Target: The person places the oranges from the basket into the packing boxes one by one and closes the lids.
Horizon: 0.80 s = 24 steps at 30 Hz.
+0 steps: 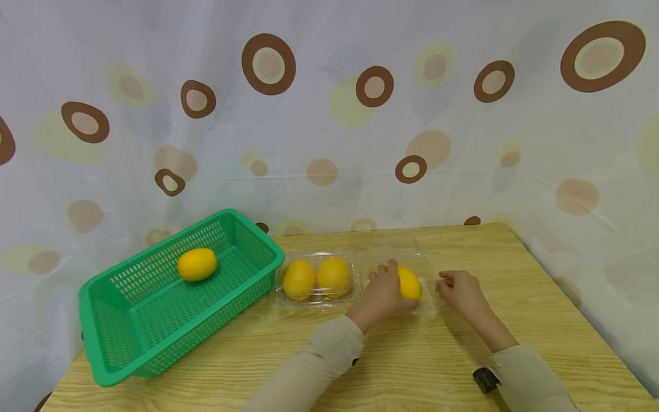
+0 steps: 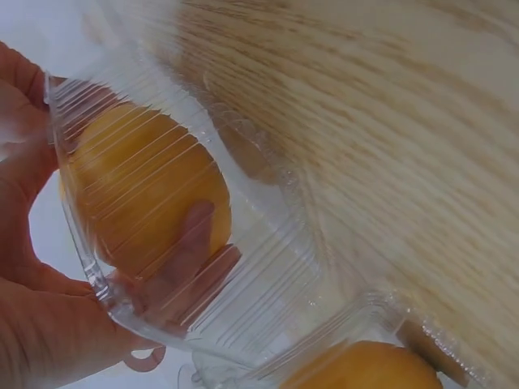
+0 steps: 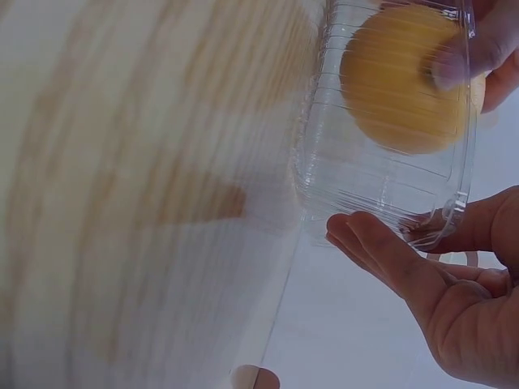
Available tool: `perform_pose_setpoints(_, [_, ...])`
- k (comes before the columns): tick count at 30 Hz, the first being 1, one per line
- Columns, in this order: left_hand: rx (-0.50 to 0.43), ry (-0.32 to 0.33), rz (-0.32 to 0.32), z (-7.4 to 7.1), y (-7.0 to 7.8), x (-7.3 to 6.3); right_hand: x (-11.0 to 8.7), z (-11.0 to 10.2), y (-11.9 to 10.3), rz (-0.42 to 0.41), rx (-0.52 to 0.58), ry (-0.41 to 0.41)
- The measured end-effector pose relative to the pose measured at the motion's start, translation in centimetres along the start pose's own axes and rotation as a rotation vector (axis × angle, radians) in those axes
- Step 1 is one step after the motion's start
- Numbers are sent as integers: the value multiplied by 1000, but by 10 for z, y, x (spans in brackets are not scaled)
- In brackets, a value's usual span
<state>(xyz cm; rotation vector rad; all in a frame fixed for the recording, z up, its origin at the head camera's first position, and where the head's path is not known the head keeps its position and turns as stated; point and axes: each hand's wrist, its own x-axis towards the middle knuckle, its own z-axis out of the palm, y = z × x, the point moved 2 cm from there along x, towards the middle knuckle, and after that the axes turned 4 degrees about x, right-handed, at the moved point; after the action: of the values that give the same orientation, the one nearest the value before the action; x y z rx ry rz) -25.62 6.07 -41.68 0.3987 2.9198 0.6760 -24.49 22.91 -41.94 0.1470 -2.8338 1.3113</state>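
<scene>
My left hand (image 1: 383,289) grips a yellow lemon (image 1: 410,283) inside an open clear plastic clamshell box (image 1: 428,303). Through the ribbed plastic, the left wrist view shows the lemon (image 2: 146,186) with fingers against its side. At the box's right edge is my right hand (image 1: 460,293). Seen in the right wrist view, its fingers (image 3: 373,243) and thumb pinch the box's rim from both sides. Just left of this box stands a second clear box (image 1: 315,302) with two lemons (image 1: 333,277) side by side.
A green plastic basket (image 1: 206,320) stands at the left of the wooden table (image 1: 412,366), with one lemon (image 1: 197,264) in it. Behind the table hangs a patterned curtain (image 1: 309,126). The table's right edge slants toward me.
</scene>
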Motion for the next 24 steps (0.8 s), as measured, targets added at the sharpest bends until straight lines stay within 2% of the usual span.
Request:
perform_pose_setpoints(10, [-14, 0, -3, 6, -3, 3, 0, 1, -1, -1, -10, -4])
perform_pose_setpoints(18, [-89, -32, 43, 0, -3, -2, 0, 1, -2, 5, 4, -1])
perform_pose_setpoints(24, [-69, -49, 70, -2, 2, -3, -2, 0, -4, -2, -14, 15])
